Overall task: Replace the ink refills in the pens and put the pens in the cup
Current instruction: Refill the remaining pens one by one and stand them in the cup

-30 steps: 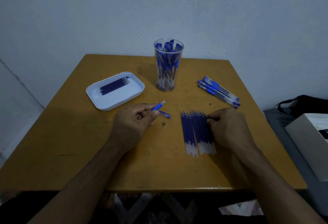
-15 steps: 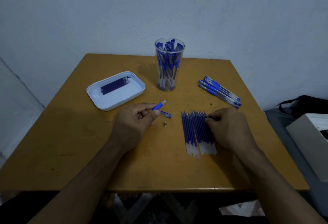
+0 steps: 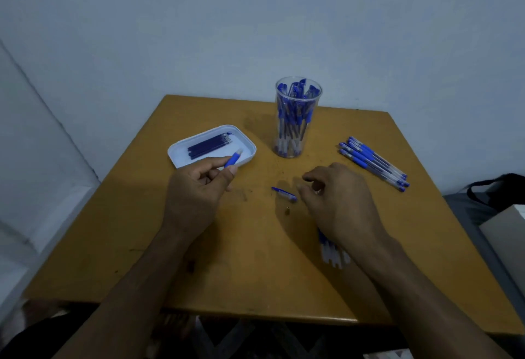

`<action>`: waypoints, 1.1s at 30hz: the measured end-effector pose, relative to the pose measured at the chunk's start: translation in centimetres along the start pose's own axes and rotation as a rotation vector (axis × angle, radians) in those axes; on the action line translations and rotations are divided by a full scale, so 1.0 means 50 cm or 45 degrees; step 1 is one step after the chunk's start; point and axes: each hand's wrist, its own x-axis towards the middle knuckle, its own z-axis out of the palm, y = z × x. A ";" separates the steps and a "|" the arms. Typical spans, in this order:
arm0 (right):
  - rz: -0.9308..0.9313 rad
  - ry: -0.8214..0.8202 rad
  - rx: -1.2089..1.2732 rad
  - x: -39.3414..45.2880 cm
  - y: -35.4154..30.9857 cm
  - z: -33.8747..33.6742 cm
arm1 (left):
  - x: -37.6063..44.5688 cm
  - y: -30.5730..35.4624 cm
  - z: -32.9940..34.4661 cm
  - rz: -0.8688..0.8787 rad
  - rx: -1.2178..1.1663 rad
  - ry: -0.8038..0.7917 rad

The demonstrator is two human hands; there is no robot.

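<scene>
— On the surface [image 3: 255,273], what do you count?

— One clear cup [image 3: 297,120] at the back, upright and packed with blue pens; too many overlap for me to number them. One white tray [image 3: 181,157] to its left, holding a row of dark used refills [image 3: 209,145], perhaps six, though they blur together. Right of the cup lies a loose bundle of pens [image 3: 375,164], about six.

— And the hands?

— Two. The left hand [image 3: 196,188] is raised over the tray's near edge, its grip grasping one pen barrel [image 3: 233,158] between thumb and forefinger, the tip pointing up and away. The right hand [image 3: 341,202] hovers low over the fresh refills [image 3: 332,253], covering most of them, so only their pale ends show. Its fingers are loosely curled; whether that grip has a refill in it I cannot tell.

— Anything between them?

— One small pen piece [image 3: 284,194] lying flat just beside the right fingertips, and one tiny dark bit [image 3: 287,211] near it.
</scene>
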 end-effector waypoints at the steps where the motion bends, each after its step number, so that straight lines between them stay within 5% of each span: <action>1: -0.038 -0.015 0.018 0.014 -0.024 0.007 | 0.007 -0.003 -0.019 -0.012 0.042 0.043; 9: -0.395 -0.133 -0.029 0.170 -0.207 0.115 | 0.048 -0.036 -0.149 -0.098 0.095 0.290; 15: -0.428 -0.290 -0.193 0.243 -0.286 0.178 | 0.064 -0.060 -0.200 -0.156 0.060 0.382; 33: -0.599 -0.479 -0.282 0.305 -0.302 0.205 | 0.079 -0.056 -0.212 -0.100 0.023 0.364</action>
